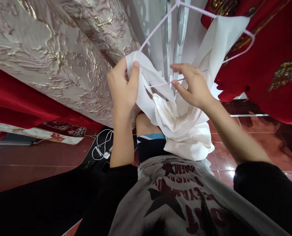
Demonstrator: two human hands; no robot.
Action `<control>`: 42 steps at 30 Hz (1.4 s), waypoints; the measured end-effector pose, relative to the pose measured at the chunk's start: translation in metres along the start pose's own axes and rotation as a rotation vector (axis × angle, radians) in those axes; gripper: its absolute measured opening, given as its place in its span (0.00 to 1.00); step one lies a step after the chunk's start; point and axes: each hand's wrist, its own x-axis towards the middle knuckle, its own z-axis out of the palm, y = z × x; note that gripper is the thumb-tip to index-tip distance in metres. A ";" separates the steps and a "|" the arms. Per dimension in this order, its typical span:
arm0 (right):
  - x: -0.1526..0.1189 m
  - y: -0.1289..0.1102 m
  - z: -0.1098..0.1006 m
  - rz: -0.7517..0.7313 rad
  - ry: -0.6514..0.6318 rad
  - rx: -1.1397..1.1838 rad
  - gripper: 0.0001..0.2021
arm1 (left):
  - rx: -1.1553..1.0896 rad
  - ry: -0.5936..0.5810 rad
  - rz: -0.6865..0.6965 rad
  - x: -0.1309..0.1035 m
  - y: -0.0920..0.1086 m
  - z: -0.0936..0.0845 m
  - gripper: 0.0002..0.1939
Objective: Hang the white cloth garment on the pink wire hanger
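Observation:
A white garment (pixel 165 114) hangs in loose folds in front of me, partly on a pale pink wire hanger (pixel 158 29). My left hand (pixel 124 80) pinches the garment's edge near the hanger's left shoulder, thumb on top of the cloth. Close to the hanger's thin lower bar (pixel 160 84) is my right hand (pixel 191 83), with thumb and forefinger apart and the bar passing by the thumb tip. Its other fingers are partly hidden. On the right, the garment's other side drapes over the hanger's far arm, whose end loop sticks out past the cloth.
Shiny embossed pinkish fabric (pixel 62 59) hangs at the left, with red cloth (pixel 25 98) below it. A red garment with gold decoration (pixel 271 59) hangs at the right. White cable (pixel 103 144) lies on a black surface beside my left forearm. The floor has red tiles (pixel 256 144).

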 end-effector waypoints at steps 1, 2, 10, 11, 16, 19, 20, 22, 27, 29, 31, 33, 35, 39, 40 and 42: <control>-0.005 0.007 0.012 0.044 0.014 -0.013 0.21 | -0.003 -0.006 0.005 -0.005 -0.002 0.002 0.13; -0.011 0.013 0.023 0.077 0.042 -0.026 0.21 | -0.008 0.004 0.012 -0.010 -0.004 0.006 0.14; -0.033 -0.002 0.054 0.134 0.230 -0.078 0.19 | -0.200 0.287 0.021 -0.085 0.004 0.072 0.36; -0.033 -0.005 0.054 0.147 0.237 -0.077 0.20 | -0.235 0.281 0.008 -0.092 0.008 0.078 0.36; -0.032 -0.006 0.051 0.191 0.247 -0.026 0.21 | -0.427 0.205 -0.078 -0.102 0.021 0.077 0.30; -0.031 -0.003 0.046 0.203 0.235 0.023 0.22 | -0.562 0.060 -0.263 -0.095 0.029 0.062 0.19; -0.030 -0.002 0.044 0.208 0.229 0.037 0.22 | -0.583 0.045 -0.314 -0.090 0.032 0.056 0.16; -0.029 -0.001 0.041 0.215 0.213 0.054 0.23 | -0.631 0.076 -0.359 -0.078 0.039 0.043 0.11; -0.030 0.000 0.037 0.202 0.209 0.070 0.23 | -0.843 0.164 -0.415 -0.037 0.031 -0.003 0.04; -0.031 0.001 0.035 0.200 0.207 0.073 0.22 | -0.911 0.166 -0.478 -0.030 0.012 -0.019 0.04; -0.033 0.002 0.035 0.199 0.206 0.068 0.22 | -0.951 0.256 -0.521 -0.034 -0.011 -0.026 0.05; -0.034 0.000 0.037 0.202 0.211 0.056 0.22 | -0.949 0.440 -0.581 -0.050 -0.028 -0.021 0.05; -0.034 -0.004 0.041 0.201 0.223 0.043 0.22 | -0.951 0.499 -0.645 -0.070 -0.034 -0.005 0.04; -0.032 -0.013 0.052 0.218 0.230 0.030 0.21 | -1.038 0.215 -0.728 -0.092 -0.010 0.033 0.16; -0.031 -0.015 0.053 0.226 0.228 0.032 0.21 | -1.043 0.157 -0.698 -0.092 0.000 0.041 0.18; -0.031 -0.017 0.051 0.230 0.219 0.050 0.20 | -1.015 0.113 -0.601 -0.088 0.017 0.053 0.17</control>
